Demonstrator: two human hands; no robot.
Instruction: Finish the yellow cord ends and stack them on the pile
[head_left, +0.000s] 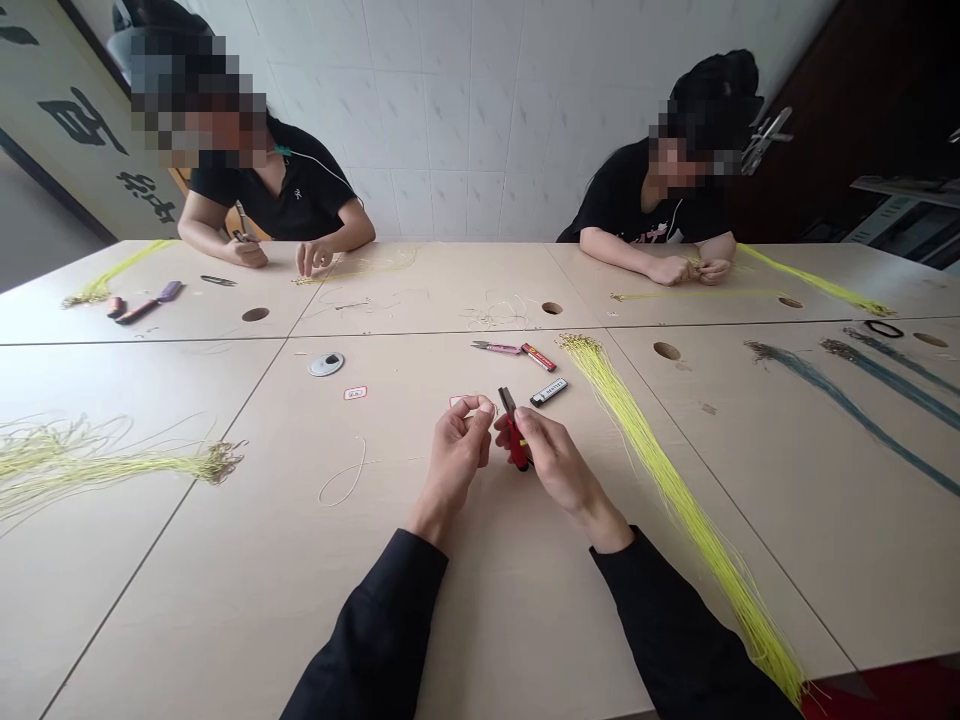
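Note:
My left hand (463,440) is closed in a pinch above the table; a thin pale-yellow cord (343,494) loops on the tabletop and runs towards it. The pinched end is too small to make out. In my right hand (553,455) are small red-handled pliers (514,432), their dark jaws pointing up and away from me, close beside the left fingertips. Just beyond the hands lie a black-and-white lighter-like piece (549,391), a red one (538,357) and pink-handled snips (496,347). A long bundle of yellow cords (660,455) stretches to the right.
Another yellow cord bundle (161,465) lies at left, and blue-grey bundles (847,400) at right. A round grey cap (326,365) and a small label (355,393) sit ahead. Two people (277,190) work across the table (247,600). Holes (667,351) pierce the tabletop.

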